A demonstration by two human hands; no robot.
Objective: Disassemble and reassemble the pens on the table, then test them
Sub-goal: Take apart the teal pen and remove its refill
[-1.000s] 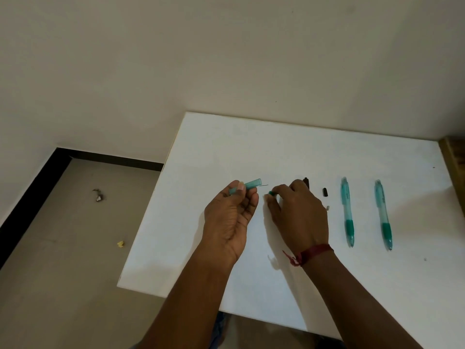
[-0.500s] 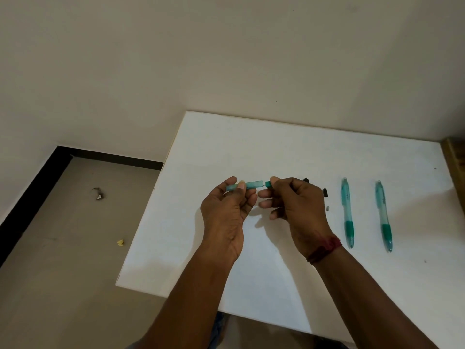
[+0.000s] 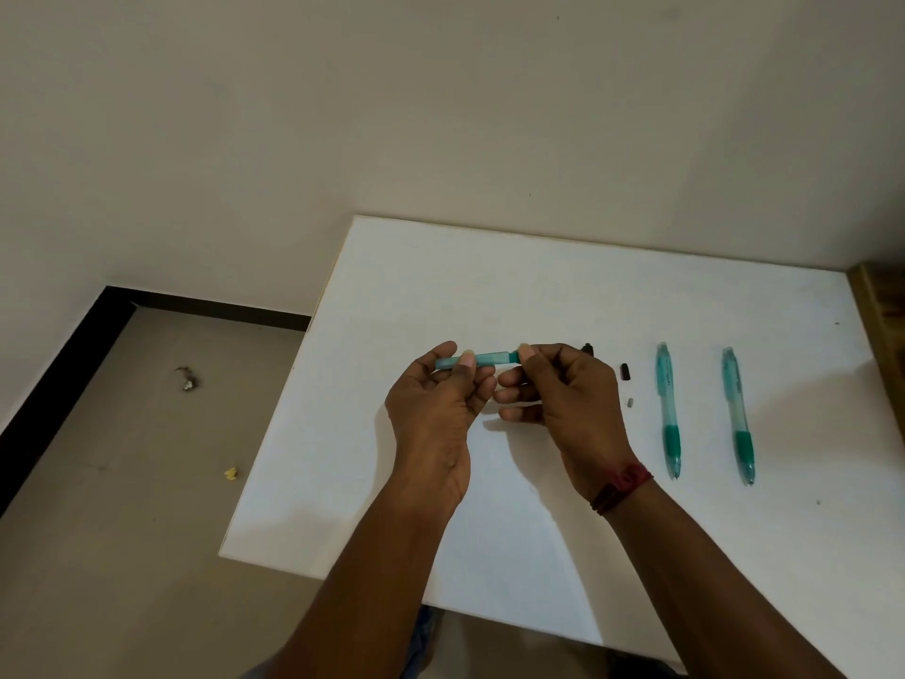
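Both hands are raised above the middle of the white table [image 3: 440,286]; a pen is in pieces between them.

The left hand [image 3: 436,409] pinches a teal barrel [image 3: 482,360], thumb on top and fingers curled behind its left part. The barrel's long axis runs left to right, roughly along the line of the table's far edge, with the left end dipping slightly. Its open end points right, toward the other hand.

The right hand [image 3: 563,394] pinches a darker green piece [image 3: 514,356] between thumb and forefinger, right at the barrel's right end. The two parts touch there. I cannot tell whether the piece is seated inside the barrel. The lower fingers of that hand stretch loosely leftward, holding nothing. There is a red thread [image 3: 622,485] round the right wrist.

Just right of the right hand, three loose bits lie on the table:
- a black part [image 3: 587,348], half hidden behind the knuckles
- a second black part [image 3: 626,372]
- a small grey bit [image 3: 631,401] nearer the front edge

Toward the right edge lie two assembled pens, side by side but apart: the first whole pen [image 3: 668,409] and the second whole pen [image 3: 739,419]. Both run far edge to near edge, with green grips and tips pointing toward the near edge.
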